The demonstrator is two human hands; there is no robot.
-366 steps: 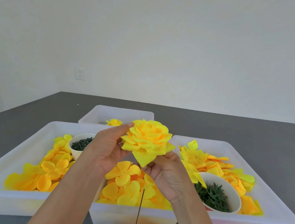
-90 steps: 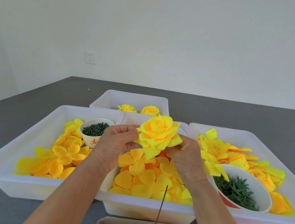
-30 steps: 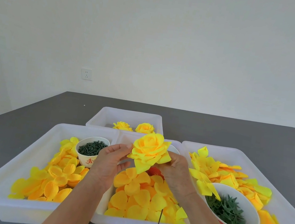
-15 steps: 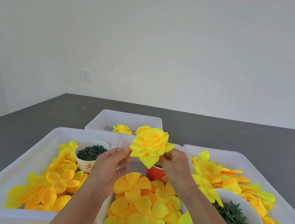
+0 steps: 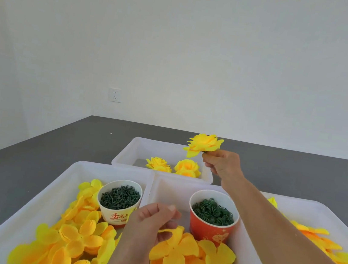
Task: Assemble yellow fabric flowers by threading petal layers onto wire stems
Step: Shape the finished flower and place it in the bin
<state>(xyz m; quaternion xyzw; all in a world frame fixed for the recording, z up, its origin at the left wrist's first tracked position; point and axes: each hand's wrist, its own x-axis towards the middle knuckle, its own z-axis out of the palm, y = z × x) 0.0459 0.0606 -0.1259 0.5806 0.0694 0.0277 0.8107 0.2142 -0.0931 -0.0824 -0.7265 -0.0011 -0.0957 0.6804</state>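
— Status of the work?

— One finished flower point(image 5: 204, 144) is pinched in the right hand point(image 5: 222, 165), held over the far tray point(image 5: 123, 156); two flowers point(image 5: 172, 166) already lie in it.

— And the left hand point(image 5: 151, 220)?

— Its fingers point(image 5: 170, 209) pinch a loose petal layer point(image 5: 173, 232) beside the red cup point(image 5: 211, 226). Four trays, two cups counted; many petals remain unthreaded.

Right arm stretched far forward, right hand point(image 5: 222, 165) raised with fingers point(image 5: 208, 159) curled and pinching at the tips, knuckles up. Left forearm rising from the lower edge, left hand point(image 5: 151, 220) low and near, fingers bent inward, thumb and forefinger pressed together.
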